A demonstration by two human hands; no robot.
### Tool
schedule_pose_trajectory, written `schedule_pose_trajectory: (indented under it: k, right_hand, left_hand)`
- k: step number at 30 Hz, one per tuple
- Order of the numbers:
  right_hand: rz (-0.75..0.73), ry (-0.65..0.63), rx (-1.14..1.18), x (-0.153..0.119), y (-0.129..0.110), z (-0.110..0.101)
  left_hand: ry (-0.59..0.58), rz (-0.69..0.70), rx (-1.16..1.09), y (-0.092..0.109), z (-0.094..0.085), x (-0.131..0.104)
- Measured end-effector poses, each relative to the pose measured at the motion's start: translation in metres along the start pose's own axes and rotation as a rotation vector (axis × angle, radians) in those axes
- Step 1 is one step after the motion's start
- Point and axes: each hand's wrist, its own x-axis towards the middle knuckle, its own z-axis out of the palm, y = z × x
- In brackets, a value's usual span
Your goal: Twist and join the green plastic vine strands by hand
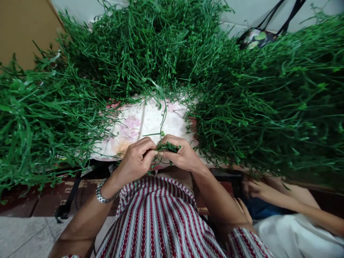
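My left hand (138, 156) and my right hand (181, 152) meet just above the near edge of a flowered cloth (153, 120). Both are closed, thumbs against fingers. A small bundle of green stems (168, 147) sits in my right hand, its ends showing between thumb and fingers. My left fingertips pinch stems at the left end of that same bundle. Beyond the hands, a long loose stem (163, 116) lies on the cloth and reaches toward the far heap of greens (150, 46).
More greens are heaped at the left (48, 118) and the right (268, 107). A dark bag (258, 38) with black straps stands behind the right heap. At the lower right, another person's hand (258, 188) is close to my right arm. A brown board (27, 32) is at the back left.
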Motion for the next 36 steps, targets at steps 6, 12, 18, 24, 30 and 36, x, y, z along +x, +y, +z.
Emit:
schedule_pose_trajectory:
  k: [6, 12, 18, 24, 30, 36]
  right_hand:
    - [-0.123, 0.011, -0.018, -0.001, 0.003, 0.004]
    - [-0.14, -0.056, -0.275, -0.008, 0.002, 0.004]
    - [-0.259, -0.215, -0.447, -0.022, -0.002, 0.003]
    - [-0.272, -0.296, -0.541, -0.034, -0.008, 0.001]
    - [-0.182, -0.292, -0.409, -0.031, -0.01, -0.001]
    - [-0.045, -0.19, -0.216, -0.019, -0.003, 0.004]
  left_hand:
    - [-0.189, -0.122, -0.099, 0.0, -0.01, 0.0]
    - [-0.334, -0.286, -0.219, -0.002, -0.011, -0.008]
    - [-0.497, -0.3, -0.172, 0.004, -0.021, -0.019]
    - [-0.588, -0.255, -0.103, 0.013, -0.029, -0.028]
    - [-0.504, -0.318, -0.21, 0.013, -0.026, -0.024]
    - [-0.33, -0.4, -0.279, 0.009, -0.017, -0.017]
